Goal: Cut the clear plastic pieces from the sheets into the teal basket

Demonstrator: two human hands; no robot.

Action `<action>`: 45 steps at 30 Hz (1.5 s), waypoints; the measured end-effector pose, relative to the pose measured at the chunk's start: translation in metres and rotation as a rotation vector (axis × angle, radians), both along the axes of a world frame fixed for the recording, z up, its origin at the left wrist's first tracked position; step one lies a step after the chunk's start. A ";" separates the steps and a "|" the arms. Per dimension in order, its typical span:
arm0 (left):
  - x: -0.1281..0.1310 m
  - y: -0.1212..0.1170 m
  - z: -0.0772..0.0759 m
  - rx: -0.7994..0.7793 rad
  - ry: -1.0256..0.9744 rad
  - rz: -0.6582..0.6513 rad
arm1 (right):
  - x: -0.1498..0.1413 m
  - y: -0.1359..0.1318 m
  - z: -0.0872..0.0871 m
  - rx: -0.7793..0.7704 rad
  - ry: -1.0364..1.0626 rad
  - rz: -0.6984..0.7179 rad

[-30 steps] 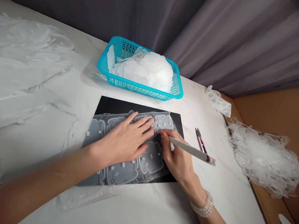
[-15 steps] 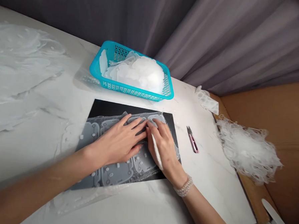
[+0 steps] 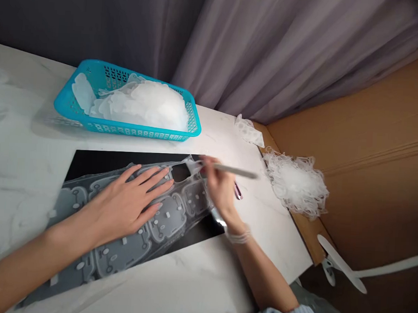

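Sheet (image 3: 167, 215) laid over black mat (image 3: 100, 162), pressed by left hand (image 3: 122, 208), fingers spread, nothing gripped. Tool (image 3: 238, 171) held in right hand (image 3: 223, 192), fingers closed; any sheet pinch too blurred to tell. Sheet might be torn if tugged hard.

A turquoise plastic basket (image 3: 126, 128) stands at the back of the marble-patterned tabletop (image 3: 174, 290), heaped with translucent white pieces (image 3: 152, 104) (one leans against its left end). Behind it hangs a grey-purple curtain (image 3: 270, 47) in loose folds. Farther right lies a crumpled translucent sheet (image 3: 248, 131), near a loose tangle of whitish strips (image 3: 297, 183) at the tabletop's right edge. Brown cardboard (image 3: 382, 123) rises beyond them. The pink snips (image 3: 238, 190) lie nearer the middle, partly hidden. At lower right is a white object with a long rounded piece (image 3: 341, 264) (what it is, I cannot tell).
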State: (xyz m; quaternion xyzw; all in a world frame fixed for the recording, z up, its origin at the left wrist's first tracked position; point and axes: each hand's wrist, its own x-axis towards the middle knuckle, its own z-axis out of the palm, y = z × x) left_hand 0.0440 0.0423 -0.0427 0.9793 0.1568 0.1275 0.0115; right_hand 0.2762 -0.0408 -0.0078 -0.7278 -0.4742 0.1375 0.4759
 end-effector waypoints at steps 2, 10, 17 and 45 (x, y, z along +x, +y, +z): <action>0.000 -0.001 0.000 -0.023 -0.005 0.012 | 0.044 -0.018 0.011 0.091 0.201 -0.183; 0.001 -0.005 0.016 -0.204 -0.088 0.034 | 0.074 -0.049 0.029 0.114 0.435 -0.107; 0.025 -0.019 0.063 -1.649 -0.295 0.017 | -0.027 -0.054 0.079 -0.026 0.392 0.418; 0.028 -0.020 0.051 -1.229 -0.675 0.538 | 0.005 0.003 0.028 -0.183 -0.273 0.177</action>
